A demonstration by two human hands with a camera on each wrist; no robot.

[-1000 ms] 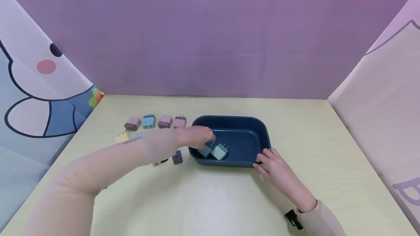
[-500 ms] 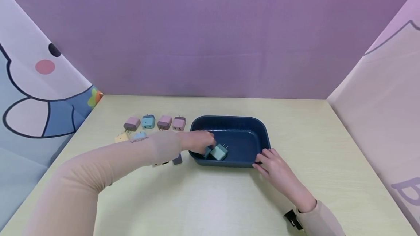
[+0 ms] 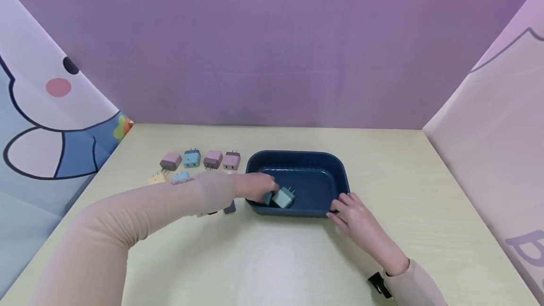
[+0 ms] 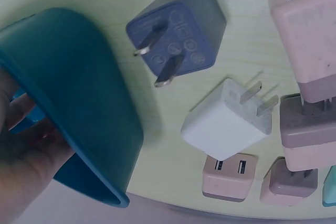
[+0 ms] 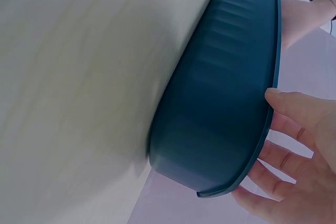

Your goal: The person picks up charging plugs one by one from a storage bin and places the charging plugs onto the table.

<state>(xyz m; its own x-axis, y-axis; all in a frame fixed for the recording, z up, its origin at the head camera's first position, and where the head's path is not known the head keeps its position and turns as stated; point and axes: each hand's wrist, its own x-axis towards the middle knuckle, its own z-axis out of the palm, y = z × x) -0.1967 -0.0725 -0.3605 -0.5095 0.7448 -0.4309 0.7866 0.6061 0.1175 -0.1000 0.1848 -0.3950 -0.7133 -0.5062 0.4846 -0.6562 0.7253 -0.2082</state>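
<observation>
A dark blue plastic bin [image 3: 314, 188] stands mid-table. My left hand [image 3: 257, 186] reaches over its left side, fingers bent down inside at a teal plug charger [image 3: 267, 198] that it partly covers. In the left wrist view the fingers [image 4: 39, 135] are mostly hidden behind the bin's wall [image 4: 79, 77]. Beside that charger, in the bin, lies a light green charger [image 3: 283, 198] with its prongs up. My right hand [image 3: 357, 221] holds the bin's near right corner, thumb [image 5: 283, 98] on the outer rim and the other fingers curled by the edge.
Left of the bin lie several plug chargers: pink-and-mauve ones [image 3: 231, 160], a light blue one [image 3: 192, 158], a yellow one [image 3: 157, 178], a dark purple one [image 4: 178, 30] and a white one [image 4: 228, 119]. A purple cloth [image 3: 272, 51] hangs behind the table.
My left hand has lowered into the bin and now covers much of the teal charger, which showed more fully before. The right hand keeps its place at the corner.
</observation>
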